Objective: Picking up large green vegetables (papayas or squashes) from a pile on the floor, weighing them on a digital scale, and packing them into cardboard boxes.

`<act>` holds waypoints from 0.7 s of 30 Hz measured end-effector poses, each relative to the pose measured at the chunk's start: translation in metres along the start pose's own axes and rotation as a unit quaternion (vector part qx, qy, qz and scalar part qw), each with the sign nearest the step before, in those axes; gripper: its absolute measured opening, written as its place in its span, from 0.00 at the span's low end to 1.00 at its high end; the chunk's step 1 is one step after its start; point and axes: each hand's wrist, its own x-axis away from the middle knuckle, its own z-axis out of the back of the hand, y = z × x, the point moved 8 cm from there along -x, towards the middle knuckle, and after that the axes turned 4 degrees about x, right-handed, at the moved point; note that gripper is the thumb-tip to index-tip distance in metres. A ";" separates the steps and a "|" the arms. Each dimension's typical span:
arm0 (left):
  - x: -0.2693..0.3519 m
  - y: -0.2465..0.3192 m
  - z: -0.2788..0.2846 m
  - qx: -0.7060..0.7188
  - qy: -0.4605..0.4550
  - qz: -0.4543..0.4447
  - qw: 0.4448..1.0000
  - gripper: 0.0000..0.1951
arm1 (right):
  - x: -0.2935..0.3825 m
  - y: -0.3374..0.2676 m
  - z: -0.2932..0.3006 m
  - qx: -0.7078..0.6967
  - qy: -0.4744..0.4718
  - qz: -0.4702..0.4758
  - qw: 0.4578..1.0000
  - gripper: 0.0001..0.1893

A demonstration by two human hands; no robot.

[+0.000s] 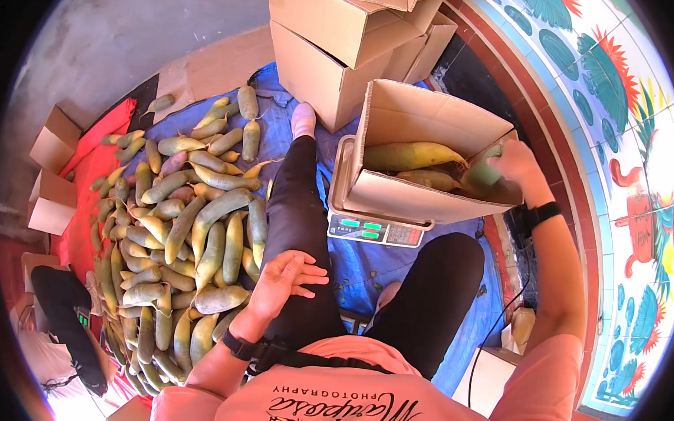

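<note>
My right hand reaches into an open cardboard box with its fingers around one end of a green radish, slightly blurred by motion. Beside it in the box lie a long yellow-green radish and a shorter radish partly hidden by the box wall. The box rests on the tray of a digital scale whose green displays are lit. My left hand is over my left thigh with fingers apart, holding nothing. A large pile of green radishes lies to its left.
Stacked cardboard boxes stand beyond my left foot. A blue tarp and a red cloth cover the floor. A painted tile wall runs along the right, near a black cable. Another person's leg shows at lower left.
</note>
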 end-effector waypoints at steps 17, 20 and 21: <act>0.001 -0.001 -0.001 -0.021 0.024 -0.012 0.999 0.16 | 0.019 -0.066 -0.029 0.065 -0.179 0.108 0.976 0.38; 0.002 0.000 -0.002 -0.019 0.027 -0.020 0.999 0.15 | 0.027 -0.088 -0.021 -0.009 -0.256 0.188 0.948 0.38; 0.004 0.001 -0.001 -0.020 0.026 -0.022 0.999 0.15 | 0.031 -0.094 -0.014 -0.076 -0.221 0.210 0.949 0.37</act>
